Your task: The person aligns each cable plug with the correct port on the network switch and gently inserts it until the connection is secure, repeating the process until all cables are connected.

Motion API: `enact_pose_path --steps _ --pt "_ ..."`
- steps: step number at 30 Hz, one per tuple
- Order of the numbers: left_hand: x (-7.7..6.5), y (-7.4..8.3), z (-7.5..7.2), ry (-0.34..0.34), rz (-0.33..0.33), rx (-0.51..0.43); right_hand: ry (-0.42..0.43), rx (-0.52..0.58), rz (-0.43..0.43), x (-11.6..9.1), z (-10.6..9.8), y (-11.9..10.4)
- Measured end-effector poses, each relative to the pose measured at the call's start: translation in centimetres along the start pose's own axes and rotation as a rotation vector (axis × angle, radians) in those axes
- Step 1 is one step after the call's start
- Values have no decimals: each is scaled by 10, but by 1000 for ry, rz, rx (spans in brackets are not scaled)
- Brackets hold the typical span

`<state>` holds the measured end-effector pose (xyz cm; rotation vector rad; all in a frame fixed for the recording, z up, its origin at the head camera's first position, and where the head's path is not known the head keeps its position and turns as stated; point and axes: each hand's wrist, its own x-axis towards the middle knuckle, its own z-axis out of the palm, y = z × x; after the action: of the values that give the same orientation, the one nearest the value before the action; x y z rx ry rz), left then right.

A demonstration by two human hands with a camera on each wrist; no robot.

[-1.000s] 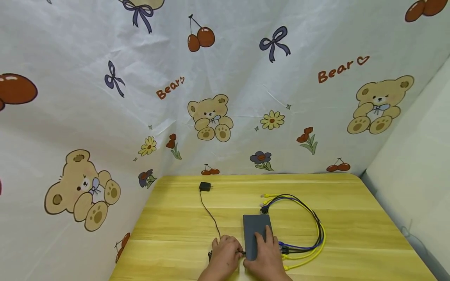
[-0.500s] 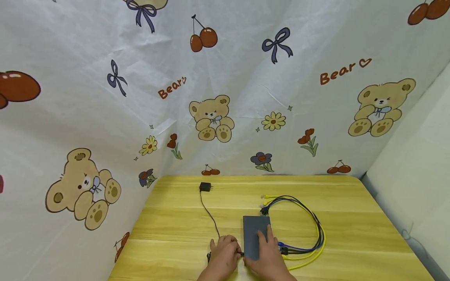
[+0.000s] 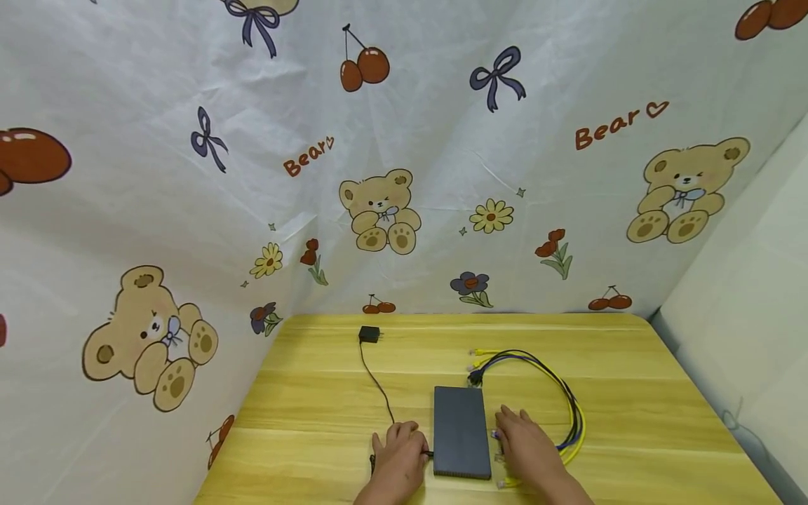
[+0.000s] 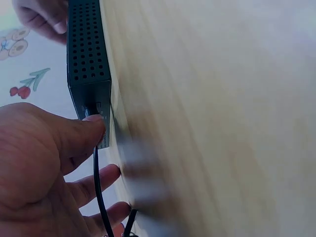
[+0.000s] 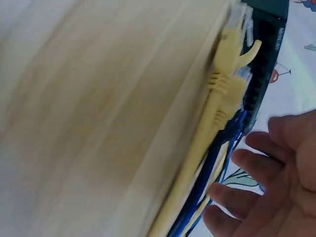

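Observation:
A dark grey network switch [image 3: 461,431] lies flat on the table, its vented side [image 4: 88,44] facing the left wrist camera. My left hand [image 3: 402,456] pinches the black power plug [image 4: 92,109] at the switch's left side, thumb on top; the plug's tip is hidden. Right of the switch, my right hand [image 3: 529,445] is over the near ends of the network cables [image 3: 576,414], fingers loosely bent. In the right wrist view, yellow connectors [image 5: 226,57] and blue cables [image 5: 197,197] lie beside the port side, with the fingers close to them. Whether they touch is unclear.
A black power adapter [image 3: 369,334] lies at the back left, its thin cord [image 3: 377,384] running to my left hand. Far cable ends [image 3: 476,361] lie behind the switch. A printed cloth [image 3: 429,140] hangs behind the wooden table [image 3: 663,421].
My right hand has let go of the switch and moved right, over the cable ends. The switch has shifted slightly toward me. My left hand stays at the plug.

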<state>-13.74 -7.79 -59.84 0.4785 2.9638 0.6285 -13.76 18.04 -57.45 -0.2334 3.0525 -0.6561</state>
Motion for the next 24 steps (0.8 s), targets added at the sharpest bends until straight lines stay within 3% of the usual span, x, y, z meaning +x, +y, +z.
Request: enact_pose_path --steps 5,13,20,24 --pt "-2 7 -2 -17 -28 9 -96 18 9 2 11 10" --pt "3 21 -3 47 -40 -74 2 51 8 3 9 12" --pt "7 34 -6 -4 14 -145 37 35 -10 4 7 6" --pt "12 43 -7 -48 60 -119 103 -1 9 2 8 4"
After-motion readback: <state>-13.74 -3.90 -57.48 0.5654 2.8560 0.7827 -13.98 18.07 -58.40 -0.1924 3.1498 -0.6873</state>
